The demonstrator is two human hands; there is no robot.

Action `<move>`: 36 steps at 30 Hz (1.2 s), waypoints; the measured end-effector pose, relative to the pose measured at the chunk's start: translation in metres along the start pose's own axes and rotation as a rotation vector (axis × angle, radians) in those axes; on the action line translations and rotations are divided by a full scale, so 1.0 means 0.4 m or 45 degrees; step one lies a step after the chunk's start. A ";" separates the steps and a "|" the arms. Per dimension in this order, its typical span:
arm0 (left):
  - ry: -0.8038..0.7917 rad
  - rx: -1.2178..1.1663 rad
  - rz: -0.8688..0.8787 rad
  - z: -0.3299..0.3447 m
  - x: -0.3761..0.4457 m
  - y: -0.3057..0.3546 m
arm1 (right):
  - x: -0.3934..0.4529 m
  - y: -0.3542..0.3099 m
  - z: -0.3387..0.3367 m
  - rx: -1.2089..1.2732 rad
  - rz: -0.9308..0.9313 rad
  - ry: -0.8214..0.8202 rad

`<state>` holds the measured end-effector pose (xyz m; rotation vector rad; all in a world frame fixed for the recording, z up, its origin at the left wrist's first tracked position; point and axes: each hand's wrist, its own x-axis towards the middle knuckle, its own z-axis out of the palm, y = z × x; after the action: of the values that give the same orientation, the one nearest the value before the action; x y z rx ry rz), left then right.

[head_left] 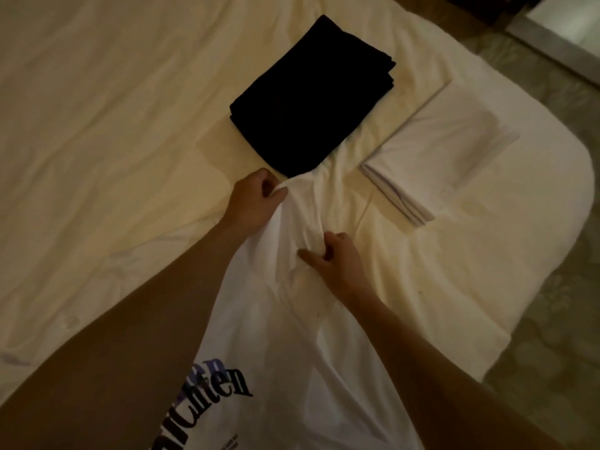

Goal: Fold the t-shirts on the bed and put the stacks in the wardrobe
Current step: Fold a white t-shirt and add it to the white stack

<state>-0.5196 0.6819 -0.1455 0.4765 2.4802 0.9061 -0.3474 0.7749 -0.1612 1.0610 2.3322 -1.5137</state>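
Two folded stacks already lie on the bed: a black t-shirt stack just above the centre of the frame, and a white t-shirt stack to its right, near the rounded corner of the mattress. Both look squared off and finished, so the folding seems well along.

One garment is in hand, a white printed t-shirt that runs from the bottom centre of the frame up to the middle, with dark lettering showing at the lower edge. It is bunched and creased, not yet laid flat. The left hand pinches a gathered edge of the shirt at its far end, just below the near corner of the black stack; the cloth there comes very close to that corner, perhaps touching it. The right hand grips a fold of the same shirt lower down and to the right, fingers curled into the fabric.

By my judgement this shirt has still to be spread, folded and added to a stack, and then the stacks must go to the wardrobe, which is not identifiable in the frame. No other loose shirts are visible.

At the upper right the floor and a pale framed panel show beyond the bed. Pulling the shirt taut could nudge the black stack's corner; light is dim.
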 end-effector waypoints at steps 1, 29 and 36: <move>-0.004 -0.096 -0.071 -0.002 0.005 0.006 | -0.005 0.003 -0.004 0.092 -0.008 0.017; -0.349 -0.163 -0.006 -0.040 0.025 0.095 | -0.089 0.016 -0.037 0.738 0.268 0.173; -0.315 -0.240 0.071 -0.040 0.004 0.133 | -0.093 0.018 -0.053 0.568 0.186 0.236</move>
<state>-0.5207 0.7128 -0.0992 0.5591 2.1456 1.0255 -0.3109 0.7771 -0.1383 1.4932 2.0109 -2.0048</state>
